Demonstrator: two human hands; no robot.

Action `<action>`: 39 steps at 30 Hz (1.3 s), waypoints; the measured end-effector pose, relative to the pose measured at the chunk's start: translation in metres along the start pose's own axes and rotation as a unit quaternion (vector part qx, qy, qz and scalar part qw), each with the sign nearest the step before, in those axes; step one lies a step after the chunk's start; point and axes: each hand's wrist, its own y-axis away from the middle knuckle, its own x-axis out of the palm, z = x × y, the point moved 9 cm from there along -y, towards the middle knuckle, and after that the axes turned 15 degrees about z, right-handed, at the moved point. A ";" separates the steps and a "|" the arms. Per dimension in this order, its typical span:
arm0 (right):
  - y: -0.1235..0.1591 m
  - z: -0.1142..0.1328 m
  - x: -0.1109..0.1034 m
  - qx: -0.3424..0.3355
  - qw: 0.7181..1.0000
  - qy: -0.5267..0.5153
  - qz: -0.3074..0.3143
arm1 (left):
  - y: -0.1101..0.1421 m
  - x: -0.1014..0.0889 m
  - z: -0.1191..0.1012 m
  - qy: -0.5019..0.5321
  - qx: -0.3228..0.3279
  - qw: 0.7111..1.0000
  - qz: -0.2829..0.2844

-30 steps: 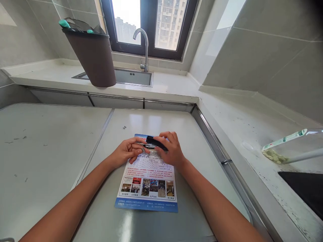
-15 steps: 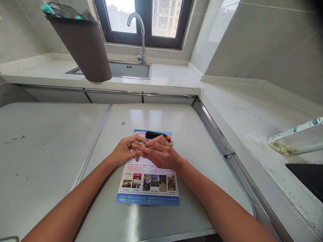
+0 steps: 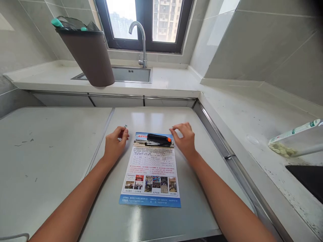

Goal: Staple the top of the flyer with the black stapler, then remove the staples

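A printed leaflet point(image 3: 151, 171) lies flat on the grey worktop point(image 3: 156, 218) in front of me. A black stapler with an orange end point(image 3: 158, 140) rests across the leaflet's top edge. My left hand point(image 3: 114, 145) sits just left of the leaflet, fingers curled loosely, thumb and forefinger together, with nothing that I can see in them. My right hand point(image 3: 184, 139) hovers right of the stapler, fingers apart and bent, holding nothing. Neither hand touches the stapler. A small loose staple piece point(image 3: 125, 126) lies on the worktop just beyond my left hand.
A brown bin point(image 3: 88, 55) stands on the white counter by the sink point(image 3: 128, 74) and tap point(image 3: 141, 42) under the window. At the right, a clear container point(image 3: 295, 143) with pale pieces lies on the counter beside a dark hob point(image 3: 309, 183).
Both hands were together on the stapler at the leaflet's top. They have let go and moved apart, left hand to the left, right hand to the right. The stapler now lies alone.
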 end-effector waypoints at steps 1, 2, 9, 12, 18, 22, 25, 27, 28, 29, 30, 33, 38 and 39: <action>0.000 -0.019 -0.005 0.053 0.998 0.012 -0.008 | -0.003 -0.005 0.006 -0.066 -0.006 0.998 -0.013; 0.002 -0.037 -0.008 0.104 0.994 0.019 -0.009 | -0.007 -0.008 0.011 -0.116 -0.003 0.993 -0.018; 0.020 -0.109 0.007 0.298 0.953 -0.054 0.028 | -0.021 0.024 0.055 -0.231 -0.015 0.965 0.126; 0.020 -0.113 0.012 0.311 0.948 -0.040 0.046 | -0.018 0.042 0.058 -0.282 -0.020 0.937 0.205; 0.017 -0.115 0.013 0.306 0.950 -0.013 0.057 | -0.016 0.049 0.057 -0.297 -0.022 0.925 0.236; 0.017 -0.116 0.014 0.309 0.949 -0.006 0.060 | -0.019 0.044 0.053 -0.277 0.002 0.939 0.205; 0.016 -0.113 0.014 0.301 0.952 -0.003 0.059 | -0.020 0.036 0.045 -0.248 0.038 0.954 0.164; 0.016 -0.112 0.014 0.299 0.952 -0.004 0.061 | -0.020 0.030 0.039 -0.231 0.057 0.961 0.139; 0.016 -0.112 0.015 0.300 0.952 -0.006 0.062 | -0.020 0.028 0.037 -0.227 0.061 0.963 0.130; 0.017 -0.113 0.015 0.302 0.951 -0.009 0.063 | -0.020 0.026 0.035 -0.225 0.061 0.964 0.125; 0.017 -0.114 0.016 0.305 0.950 -0.013 0.062 | -0.020 0.024 0.034 -0.224 0.059 0.965 0.124; 0.019 -0.117 0.015 0.306 0.950 -0.024 0.048 | -0.019 0.022 0.031 -0.212 0.051 0.968 0.126; 0.008 -0.083 0.005 0.196 0.980 0.014 -0.002 | -0.018 0.015 0.028 -0.160 0.037 0.981 0.102; 0.006 -0.071 0.005 0.164 0.986 0.017 -0.003 | -0.017 0.013 0.026 -0.156 0.040 0.982 0.096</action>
